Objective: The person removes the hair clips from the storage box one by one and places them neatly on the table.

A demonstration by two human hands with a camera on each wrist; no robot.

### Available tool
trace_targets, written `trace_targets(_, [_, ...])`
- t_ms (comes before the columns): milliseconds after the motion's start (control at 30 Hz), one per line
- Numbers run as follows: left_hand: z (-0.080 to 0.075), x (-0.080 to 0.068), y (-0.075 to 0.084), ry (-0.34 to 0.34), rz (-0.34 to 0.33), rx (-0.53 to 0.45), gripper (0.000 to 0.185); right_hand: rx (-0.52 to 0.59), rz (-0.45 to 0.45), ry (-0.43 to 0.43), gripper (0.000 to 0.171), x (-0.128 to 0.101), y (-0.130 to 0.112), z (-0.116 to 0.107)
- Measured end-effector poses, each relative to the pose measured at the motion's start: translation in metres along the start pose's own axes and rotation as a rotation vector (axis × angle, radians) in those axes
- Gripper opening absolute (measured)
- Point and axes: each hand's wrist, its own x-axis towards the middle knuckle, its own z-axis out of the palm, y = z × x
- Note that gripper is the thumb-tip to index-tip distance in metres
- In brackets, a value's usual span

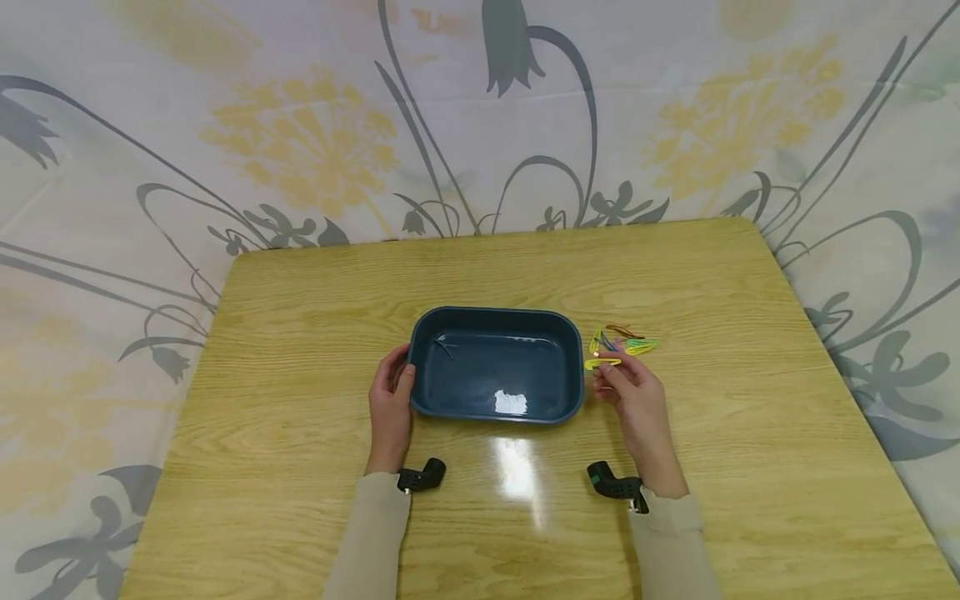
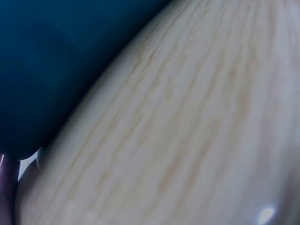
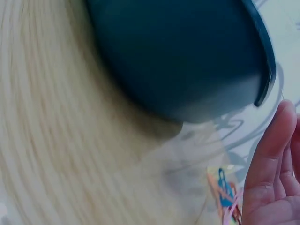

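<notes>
A dark blue rectangular tub (image 1: 495, 417) stands on the wooden table. My left hand (image 1: 392, 408) grips its left side, thumb at the rim and fingers along the outer wall. Just off the tub's right side, my right hand (image 1: 633, 400) pinches a yellow snap hair clip (image 1: 602, 363) between thumb and fingertips. Beyond that hand lies a small pile of coloured hair clips (image 1: 630, 343), partly hidden by the fingers. A thin dark piece (image 1: 445, 347), its kind unclear, shows inside the tub at the back left. In the right wrist view, the thumb (image 3: 269, 159) is beside the tub.
The light wooden table (image 1: 300, 333) extends around the tub on all sides. A flower-patterned cloth (image 1: 480, 125) hangs behind the table and along both sides. Black wrist cameras (image 1: 422, 475) sit on both wrists.
</notes>
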Motion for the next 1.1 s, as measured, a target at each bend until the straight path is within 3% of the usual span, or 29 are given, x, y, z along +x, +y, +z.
trace_targets(300, [0.001,-0.001,0.001,0.012,0.011,0.004,0.035,-0.095,0.127,0.111,0.033,0.003,0.000,-0.016])
trace_targets(633, [0.002,-0.001,0.000,0.033,0.024,-0.015,0.038,-0.166,0.211,0.141,0.027,0.011,-0.002,-0.024])
trace_targets(733, [0.001,-0.002,0.000,0.039,0.018,-0.017,0.038,-0.159,0.198,0.135,0.029,0.012,-0.004,-0.027])
trace_targets(967, [0.002,-0.002,0.001,0.029,-0.007,-0.021,0.038,-0.004,0.180,0.183,0.024,0.008,-0.006,-0.035])
trace_targets(1100, [0.001,-0.001,0.002,0.030,0.012,0.001,0.038,0.044,0.169,0.198,0.025,0.007,-0.007,-0.039])
